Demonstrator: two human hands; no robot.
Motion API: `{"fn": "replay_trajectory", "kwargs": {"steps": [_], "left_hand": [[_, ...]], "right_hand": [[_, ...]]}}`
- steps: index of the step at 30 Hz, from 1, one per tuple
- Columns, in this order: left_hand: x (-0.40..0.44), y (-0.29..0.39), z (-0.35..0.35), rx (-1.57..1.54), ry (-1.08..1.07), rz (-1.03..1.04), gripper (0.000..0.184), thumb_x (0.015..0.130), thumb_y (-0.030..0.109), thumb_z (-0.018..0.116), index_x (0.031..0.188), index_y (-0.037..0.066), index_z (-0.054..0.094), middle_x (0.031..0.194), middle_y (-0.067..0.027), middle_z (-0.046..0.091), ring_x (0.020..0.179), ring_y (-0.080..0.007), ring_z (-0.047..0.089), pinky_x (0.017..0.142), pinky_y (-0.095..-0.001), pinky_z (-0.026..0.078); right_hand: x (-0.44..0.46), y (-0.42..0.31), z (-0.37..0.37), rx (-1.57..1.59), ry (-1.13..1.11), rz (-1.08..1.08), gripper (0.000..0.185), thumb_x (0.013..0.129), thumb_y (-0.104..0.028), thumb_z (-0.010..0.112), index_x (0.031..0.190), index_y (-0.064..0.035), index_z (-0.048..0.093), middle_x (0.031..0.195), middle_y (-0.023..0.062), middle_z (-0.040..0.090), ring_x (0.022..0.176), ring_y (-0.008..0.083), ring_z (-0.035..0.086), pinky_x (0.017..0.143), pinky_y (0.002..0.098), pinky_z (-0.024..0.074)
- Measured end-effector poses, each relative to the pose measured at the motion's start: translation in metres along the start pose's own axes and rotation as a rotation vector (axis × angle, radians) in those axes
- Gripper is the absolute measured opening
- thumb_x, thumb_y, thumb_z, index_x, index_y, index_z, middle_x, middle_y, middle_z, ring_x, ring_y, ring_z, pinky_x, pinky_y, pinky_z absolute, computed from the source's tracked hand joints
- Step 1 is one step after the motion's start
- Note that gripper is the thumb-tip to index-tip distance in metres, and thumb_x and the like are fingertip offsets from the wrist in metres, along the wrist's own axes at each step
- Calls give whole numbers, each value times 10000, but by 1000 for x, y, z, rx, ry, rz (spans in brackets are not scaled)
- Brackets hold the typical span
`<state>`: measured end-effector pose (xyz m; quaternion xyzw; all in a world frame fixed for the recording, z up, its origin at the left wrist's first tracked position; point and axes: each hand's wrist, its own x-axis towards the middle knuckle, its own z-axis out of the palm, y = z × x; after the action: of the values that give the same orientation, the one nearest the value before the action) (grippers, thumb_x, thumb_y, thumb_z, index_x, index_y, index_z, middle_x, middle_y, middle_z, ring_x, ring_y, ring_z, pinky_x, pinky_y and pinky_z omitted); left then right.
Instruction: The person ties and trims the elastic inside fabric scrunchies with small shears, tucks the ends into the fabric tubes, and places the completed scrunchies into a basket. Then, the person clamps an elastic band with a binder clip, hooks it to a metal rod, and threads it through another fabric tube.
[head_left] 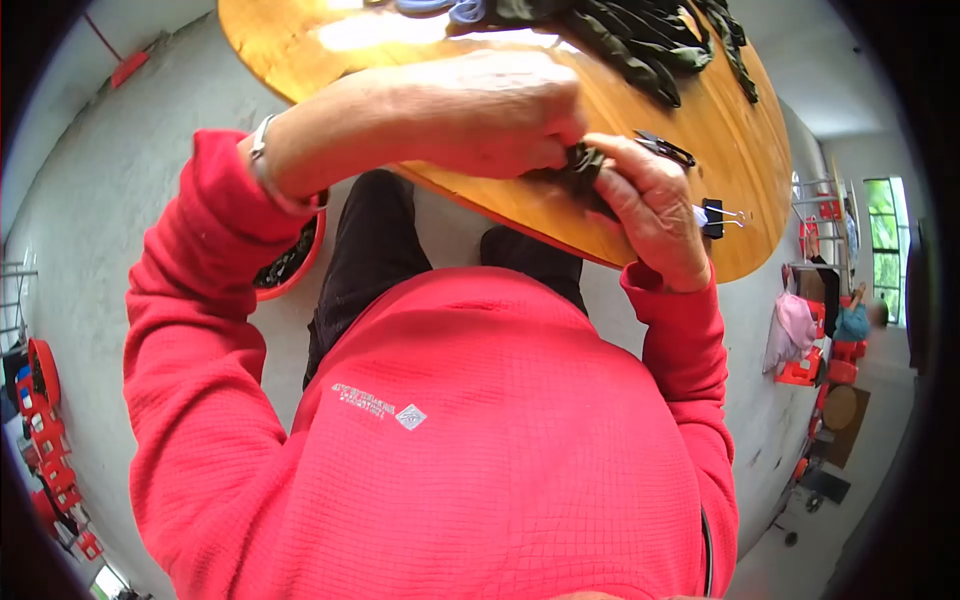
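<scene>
A small bunched piece of dark green fabric [583, 165] sits between my two hands at the near edge of the wooden table. My left hand [490, 112], with a bracelet at the wrist, is closed, its fingertips pinching the left side of the fabric. On the other side, my right hand [655, 205] grips the fabric between thumb and fingers. Just beyond the right hand lie black thread snips [665, 148]. A black binder clip [713, 218] with something white in it is right of that hand. The fabric's full shape is hidden by my fingers.
Dark green fabric pieces [640, 45] and blue cord-like material [465, 10] lie across the far part of the round wooden table [740, 130]. A red basin [312, 255] with dark contents stands on the floor left of my legs. Another person [855, 320] is far off right.
</scene>
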<state>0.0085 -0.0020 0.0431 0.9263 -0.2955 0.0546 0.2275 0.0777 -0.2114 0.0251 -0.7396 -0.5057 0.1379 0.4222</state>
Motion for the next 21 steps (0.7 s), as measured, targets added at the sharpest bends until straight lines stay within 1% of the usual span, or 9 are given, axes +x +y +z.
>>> {"fn": "replay_trajectory", "kwargs": {"steps": [2,3,6,8,10,12,13,17,21], "left_hand": [[-7,14,-25,-52,-250,-335,184,828,193,580,833,11,601,652,-154,553,612,-276,565,585,-350,437],[-14,10,-35,-75,-192,-359,210,840,217,580,908,21,614,667,-131,567,635,-252,572,607,-343,443],[-39,-35,-59,-68,-57,-45,273,843,258,599,932,0,620,733,-68,628,669,-180,594,620,-279,459],[-51,-29,-62,-808,-149,-381,299,845,264,622,935,-21,626,735,-27,630,639,-98,569,583,-235,456],[-55,-37,-58,-875,-157,-330,248,830,180,655,930,-45,629,689,-7,606,570,-47,538,518,-192,448],[-56,-31,-59,-916,-190,-473,184,841,122,634,904,-52,630,660,-10,592,479,-42,505,433,-179,414],[-53,-25,-59,-894,-146,-452,128,851,75,609,878,-48,630,619,-5,562,415,-39,467,376,-174,379],[-42,-12,-65,-593,-96,-469,104,860,64,587,864,-38,607,627,11,534,474,-33,500,423,-176,407],[-19,-1,-62,-179,-88,-140,90,875,49,542,822,-21,560,623,-19,502,543,-41,494,490,-204,404]], "right_hand": [[-4,-1,-11,88,-62,84,198,864,-48,513,1036,21,584,736,46,589,548,84,506,520,224,419],[-6,-2,-17,97,-44,89,195,866,-50,512,1030,26,585,738,49,589,550,84,511,515,223,416],[-17,-4,-36,197,31,99,186,883,-64,507,1010,41,593,758,50,593,562,69,524,489,196,400],[-23,-4,-47,270,67,141,185,887,-67,507,1005,43,598,770,50,596,561,61,523,481,185,394],[-29,-2,-50,272,123,123,179,893,-77,508,996,34,605,735,34,584,550,51,510,474,176,393],[-28,-2,-52,220,113,75,176,893,-75,508,994,33,602,714,30,580,546,48,507,471,177,393],[-26,-5,-52,227,93,98,165,890,-68,509,986,30,601,697,23,579,543,45,506,471,176,397],[-16,-13,-47,234,110,114,149,886,-57,514,972,32,596,662,6,557,525,41,487,464,189,393],[3,-12,-38,148,125,-31,145,892,-60,514,989,6,598,658,-9,549,508,26,468,454,184,391]]}}
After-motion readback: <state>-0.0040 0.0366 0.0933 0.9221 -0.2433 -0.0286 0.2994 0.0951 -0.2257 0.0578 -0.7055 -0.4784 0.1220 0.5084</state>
